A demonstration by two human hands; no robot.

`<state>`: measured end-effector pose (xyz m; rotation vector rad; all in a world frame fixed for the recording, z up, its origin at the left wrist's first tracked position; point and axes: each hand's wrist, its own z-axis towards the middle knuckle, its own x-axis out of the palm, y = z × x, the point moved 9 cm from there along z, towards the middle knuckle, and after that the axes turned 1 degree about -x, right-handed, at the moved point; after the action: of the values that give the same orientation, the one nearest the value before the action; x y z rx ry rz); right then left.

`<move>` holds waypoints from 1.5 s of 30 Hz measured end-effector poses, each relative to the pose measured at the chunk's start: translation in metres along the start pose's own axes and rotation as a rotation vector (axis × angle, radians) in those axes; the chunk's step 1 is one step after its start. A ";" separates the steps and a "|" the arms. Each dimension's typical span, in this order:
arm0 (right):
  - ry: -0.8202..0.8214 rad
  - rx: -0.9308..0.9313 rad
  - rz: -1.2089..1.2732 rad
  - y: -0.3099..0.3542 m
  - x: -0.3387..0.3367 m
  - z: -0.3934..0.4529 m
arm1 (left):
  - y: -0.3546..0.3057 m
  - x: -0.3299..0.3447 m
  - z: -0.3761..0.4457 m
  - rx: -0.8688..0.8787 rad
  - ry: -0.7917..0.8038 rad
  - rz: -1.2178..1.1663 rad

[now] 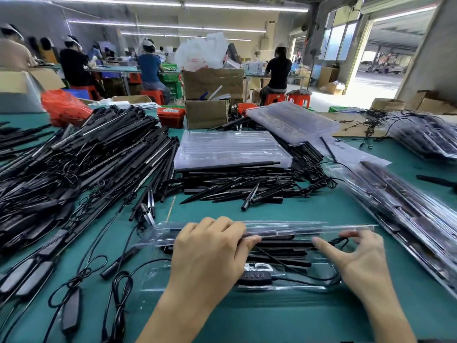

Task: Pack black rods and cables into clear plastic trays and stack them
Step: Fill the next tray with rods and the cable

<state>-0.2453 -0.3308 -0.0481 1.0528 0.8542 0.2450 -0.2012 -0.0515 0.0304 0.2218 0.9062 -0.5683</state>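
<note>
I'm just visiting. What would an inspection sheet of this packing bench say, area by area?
Surface: green table, largely covered.
Job's things: clear tray in front holds black rods; its lid is half raised. Empty trays are stacked behind; filled trays lie at right.
Clutter: loose rod pile, black spikes, red bag.
Hands: left hand grips the lid's edge; right hand is spread over the tray.
Cables: controller cable in the tray; coiled cables at left.
Surroundings: cardboard boxes, seated workers, open doorway.
</note>
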 end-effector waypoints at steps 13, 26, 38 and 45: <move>-0.031 -0.411 -0.045 0.031 -0.006 -0.026 | 0.002 0.001 0.003 -0.022 0.016 0.006; 0.167 -0.463 -0.097 0.038 0.004 -0.042 | 0.001 0.001 0.002 -0.007 -0.004 0.010; 0.074 -0.515 -0.114 0.040 0.002 -0.043 | 0.002 0.002 0.002 -0.022 0.024 -0.002; 0.316 -0.686 -0.320 0.048 0.026 -0.057 | 0.002 0.003 0.002 -0.020 0.031 0.010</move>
<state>-0.2586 -0.2547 -0.0328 0.2324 1.0998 0.4024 -0.1979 -0.0520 0.0290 0.2176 0.9394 -0.5473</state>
